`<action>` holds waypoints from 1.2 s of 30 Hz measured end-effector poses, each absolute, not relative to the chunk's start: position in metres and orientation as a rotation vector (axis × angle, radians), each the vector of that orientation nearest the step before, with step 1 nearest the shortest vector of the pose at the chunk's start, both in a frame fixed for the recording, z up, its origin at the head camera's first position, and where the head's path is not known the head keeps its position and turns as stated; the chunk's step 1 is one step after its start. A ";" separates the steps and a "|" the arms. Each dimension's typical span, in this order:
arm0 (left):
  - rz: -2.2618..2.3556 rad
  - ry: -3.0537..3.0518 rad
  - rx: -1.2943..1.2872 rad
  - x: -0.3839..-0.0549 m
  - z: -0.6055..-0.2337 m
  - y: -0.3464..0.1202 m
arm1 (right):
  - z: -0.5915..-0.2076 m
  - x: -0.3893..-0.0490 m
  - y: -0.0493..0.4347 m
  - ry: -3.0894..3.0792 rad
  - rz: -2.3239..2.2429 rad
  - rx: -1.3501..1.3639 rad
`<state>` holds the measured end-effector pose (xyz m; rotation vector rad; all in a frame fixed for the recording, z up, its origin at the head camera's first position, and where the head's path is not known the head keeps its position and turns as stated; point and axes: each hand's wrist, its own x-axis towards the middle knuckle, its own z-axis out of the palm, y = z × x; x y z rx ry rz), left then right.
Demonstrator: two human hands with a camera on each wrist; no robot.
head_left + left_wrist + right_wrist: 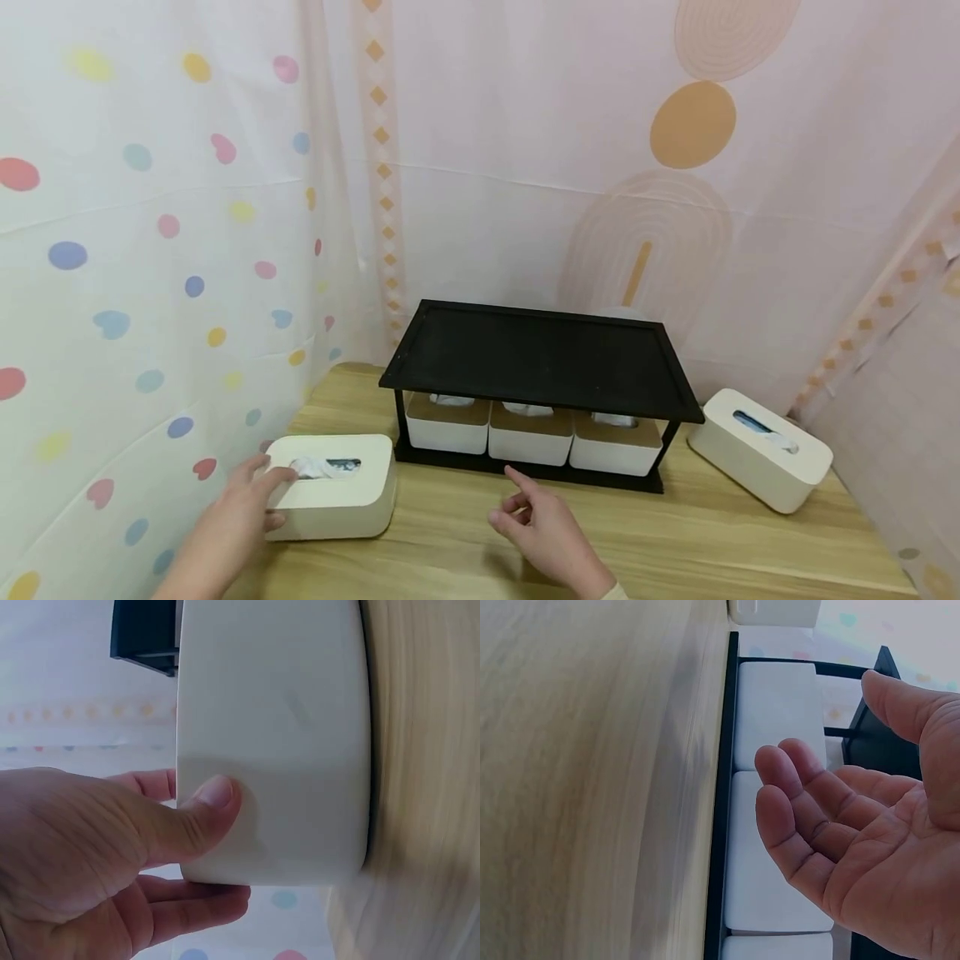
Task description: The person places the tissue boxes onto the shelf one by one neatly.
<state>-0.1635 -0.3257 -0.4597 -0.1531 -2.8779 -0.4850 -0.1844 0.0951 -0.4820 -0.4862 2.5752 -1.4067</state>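
At the left of the table, a cream tissue box has crumpled tissue and a patterned packet showing in its oval slot. My left hand grips its left end. In the left wrist view the thumb presses on the box's long side, with other fingers over the top and around the end. My right hand hovers in front of a black rack, fingers loosely bent and holding nothing. Inside the rack stand three white tissue boxes with brown tops, side by side, tissue poking out.
Another cream tissue box sits at an angle to the right of the rack. All stand on a wood-grain table. Patterned curtains hang behind and along the sides, close to the table edges.
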 end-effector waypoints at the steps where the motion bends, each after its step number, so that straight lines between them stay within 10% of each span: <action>1: -0.488 -2.884 -0.170 -0.164 -0.460 -0.325 | -0.482 -0.184 0.095 2.565 -1.411 -0.487; 36: -0.714 -2.882 -0.508 -0.171 -0.459 -0.174 | -0.489 -0.183 0.123 2.253 -1.643 -0.338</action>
